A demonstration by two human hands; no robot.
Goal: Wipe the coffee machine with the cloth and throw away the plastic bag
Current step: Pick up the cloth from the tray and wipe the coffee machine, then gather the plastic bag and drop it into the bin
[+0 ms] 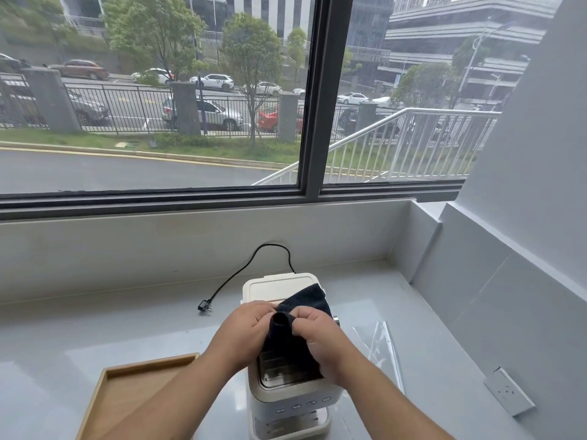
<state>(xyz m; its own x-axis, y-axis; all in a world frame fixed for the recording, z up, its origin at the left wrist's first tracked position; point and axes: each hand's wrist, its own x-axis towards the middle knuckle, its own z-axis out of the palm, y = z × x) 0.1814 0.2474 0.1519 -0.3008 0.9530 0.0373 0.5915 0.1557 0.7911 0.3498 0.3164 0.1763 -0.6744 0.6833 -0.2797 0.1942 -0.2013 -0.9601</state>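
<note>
Both hands meet over the top of the machine: the left hand [246,331] has its fingers curled in, pinching a bunched fold of the dark cloth [309,304], and the right hand [319,339] pinches the same fold from the other side, thumb and fingers closed on the fabric. From that fold the cloth spreads two ways, one corner lying back across the cream lid and the rest hanging down over the shiny metal part [279,374] nearer the person. Under it stands the coffee machine [273,289], a cream-white box upright on the pale grey counter [95,328], with a row of small buttons [303,404] on its near face. Its black cord [228,280] loops out behind and runs left to a plug [204,305] lying loose on the counter (not in any socket). Right of the machine, near it, lies the clear plastic bag [381,347], flat on the counter by the side wall. A wooden tray [152,362] sits to the left, partly under the left forearm. Low on the right wall is a white socket plate [509,396]. Beyond the counter a dark-framed window [313,106] looks onto a road with parked cars.
</note>
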